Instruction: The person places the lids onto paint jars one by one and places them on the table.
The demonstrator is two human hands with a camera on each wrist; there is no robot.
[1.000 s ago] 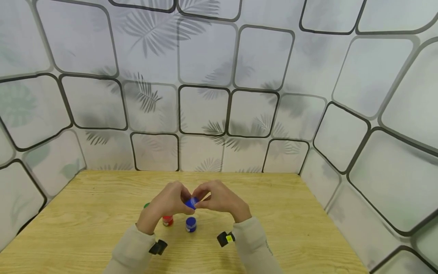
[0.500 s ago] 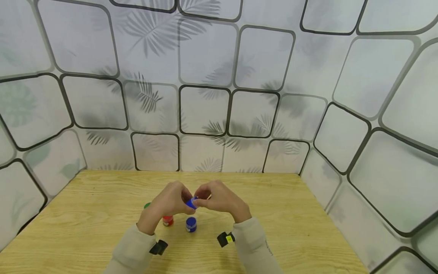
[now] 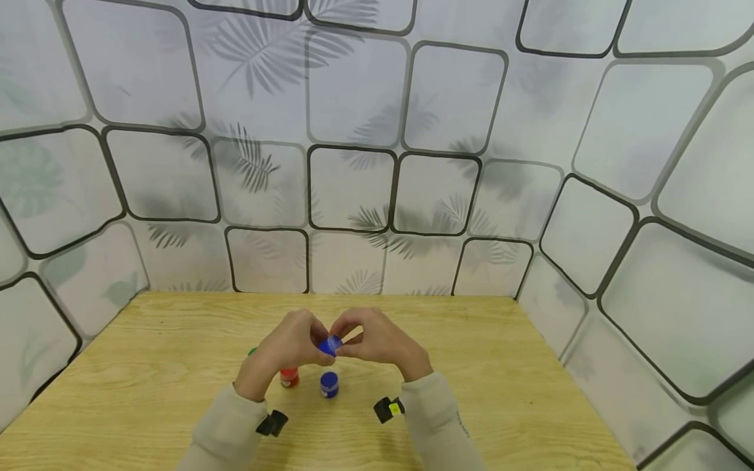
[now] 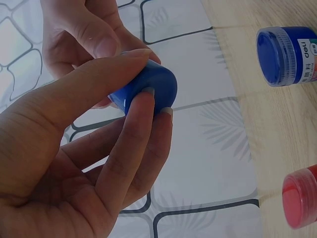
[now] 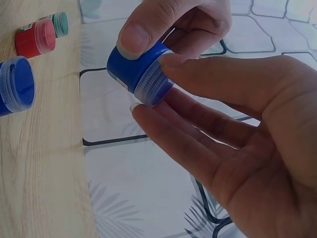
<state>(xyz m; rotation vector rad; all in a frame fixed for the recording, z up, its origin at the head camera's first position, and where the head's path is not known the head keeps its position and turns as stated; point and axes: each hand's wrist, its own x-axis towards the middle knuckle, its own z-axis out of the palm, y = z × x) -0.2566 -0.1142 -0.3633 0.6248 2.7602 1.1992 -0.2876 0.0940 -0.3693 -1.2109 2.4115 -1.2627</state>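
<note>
A small blue paint jar (image 5: 130, 68) with a clear ribbed screw lid (image 5: 152, 83) is held tilted above the table between both hands. My left hand (image 3: 302, 341) grips the jar's body between thumb and fingertips, the base showing in the left wrist view. On the lid side, my right hand (image 3: 377, 340) pinches the lid with thumb and fingertips. A second blue jar (image 3: 329, 384) stands on the table below the hands. A red jar (image 3: 289, 377) stands left of it, partly behind the left wrist.
A green jar (image 5: 61, 25) stands beyond the red one, mostly hidden by the left hand in the head view. The wooden table (image 3: 501, 392) meets a patterned wall covering (image 3: 353, 196) at its back and sides.
Half a second ago the right thumb covered more of the lid; now the right fingers have shifted back and the lid shows again. The left hand and the standing jars stay in place.
</note>
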